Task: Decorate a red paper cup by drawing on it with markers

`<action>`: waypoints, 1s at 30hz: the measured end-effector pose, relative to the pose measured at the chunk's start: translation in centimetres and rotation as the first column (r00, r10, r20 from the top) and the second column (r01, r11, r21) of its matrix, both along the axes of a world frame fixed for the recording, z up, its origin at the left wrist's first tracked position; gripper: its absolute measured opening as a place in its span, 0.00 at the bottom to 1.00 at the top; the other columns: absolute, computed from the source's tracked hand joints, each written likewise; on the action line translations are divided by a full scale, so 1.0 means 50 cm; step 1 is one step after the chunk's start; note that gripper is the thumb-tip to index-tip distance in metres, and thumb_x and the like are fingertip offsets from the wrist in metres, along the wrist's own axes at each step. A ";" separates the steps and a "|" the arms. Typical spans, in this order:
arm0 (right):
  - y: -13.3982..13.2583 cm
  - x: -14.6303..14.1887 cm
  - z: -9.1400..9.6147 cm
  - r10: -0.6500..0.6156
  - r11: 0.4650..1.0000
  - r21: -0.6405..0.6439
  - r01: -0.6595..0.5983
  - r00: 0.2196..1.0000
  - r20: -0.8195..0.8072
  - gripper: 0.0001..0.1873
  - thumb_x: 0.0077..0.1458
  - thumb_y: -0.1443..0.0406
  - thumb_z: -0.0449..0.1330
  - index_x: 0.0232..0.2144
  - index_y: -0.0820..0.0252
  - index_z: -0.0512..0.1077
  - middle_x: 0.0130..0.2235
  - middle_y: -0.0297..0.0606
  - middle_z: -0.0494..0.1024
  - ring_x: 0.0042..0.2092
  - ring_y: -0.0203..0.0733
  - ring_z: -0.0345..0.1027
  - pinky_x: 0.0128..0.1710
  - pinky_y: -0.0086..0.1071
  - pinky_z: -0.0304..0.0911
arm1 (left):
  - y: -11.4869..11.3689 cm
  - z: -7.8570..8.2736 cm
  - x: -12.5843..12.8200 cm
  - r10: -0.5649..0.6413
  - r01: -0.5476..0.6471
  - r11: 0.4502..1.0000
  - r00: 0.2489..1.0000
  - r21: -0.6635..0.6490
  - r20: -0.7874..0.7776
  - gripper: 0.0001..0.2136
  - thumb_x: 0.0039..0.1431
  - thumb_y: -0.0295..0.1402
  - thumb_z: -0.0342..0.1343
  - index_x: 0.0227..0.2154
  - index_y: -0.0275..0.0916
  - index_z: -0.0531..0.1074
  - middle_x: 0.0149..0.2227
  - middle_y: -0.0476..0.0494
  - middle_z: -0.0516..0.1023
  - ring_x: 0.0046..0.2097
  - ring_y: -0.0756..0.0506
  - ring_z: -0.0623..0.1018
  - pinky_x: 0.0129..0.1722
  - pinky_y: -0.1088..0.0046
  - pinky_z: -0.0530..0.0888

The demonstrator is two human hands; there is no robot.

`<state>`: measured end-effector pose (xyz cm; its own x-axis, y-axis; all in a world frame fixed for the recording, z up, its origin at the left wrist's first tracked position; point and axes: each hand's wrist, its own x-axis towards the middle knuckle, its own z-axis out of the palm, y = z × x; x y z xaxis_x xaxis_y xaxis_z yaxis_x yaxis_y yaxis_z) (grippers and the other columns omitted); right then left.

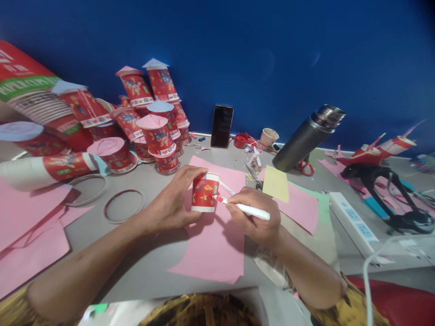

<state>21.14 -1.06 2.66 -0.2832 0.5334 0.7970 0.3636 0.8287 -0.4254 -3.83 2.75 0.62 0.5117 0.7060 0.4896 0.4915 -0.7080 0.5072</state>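
My left hand [173,201] grips a red printed paper cup [204,192] that stands upside down on a pink paper sheet [212,246]. My right hand [256,217] is closed round a white marker [249,209]. The marker's red tip touches the rim of the cup at its lower right side. Both hands rest on the grey table [142,267], close together over the pink sheet.
A pile of decorated red cups [149,122] fills the back left, with cut rings [124,206] in front. A black phone [222,126] leans on the blue wall. A steel flask [307,136], yellow paper [276,183], scissors [254,176], a white power strip [353,222] and more pink sheets [30,235] lie around.
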 end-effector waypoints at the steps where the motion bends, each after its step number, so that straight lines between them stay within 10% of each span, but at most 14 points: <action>1: 0.000 0.000 0.000 -0.003 1.000 -0.005 0.003 1.000 -0.002 0.07 0.69 0.69 0.61 0.39 0.56 0.78 0.30 0.35 0.85 0.29 0.38 0.78 0.31 0.32 0.73 | 0.000 -0.001 -0.001 0.000 0.000 1.000 1.000 0.005 0.007 0.37 0.51 0.31 0.64 0.66 0.44 0.62 0.62 0.36 0.72 0.61 0.33 0.75 0.63 0.52 0.76; 30: 0.001 0.005 0.002 0.093 0.995 -0.041 -0.094 0.995 -0.024 0.06 0.69 0.69 0.62 0.37 0.57 0.78 0.29 0.36 0.84 0.29 0.37 0.76 0.32 0.31 0.73 | 0.009 -0.011 -0.009 0.042 -0.041 0.999 0.995 -0.016 0.088 0.34 0.58 0.33 0.64 0.66 0.45 0.62 0.60 0.36 0.73 0.60 0.34 0.77 0.61 0.52 0.79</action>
<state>21.39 -0.98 2.76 -0.3166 0.5388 0.7807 0.2754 0.8398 -0.4678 -4.26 3.18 0.06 0.4369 0.7329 0.5215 0.4733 -0.6803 0.5596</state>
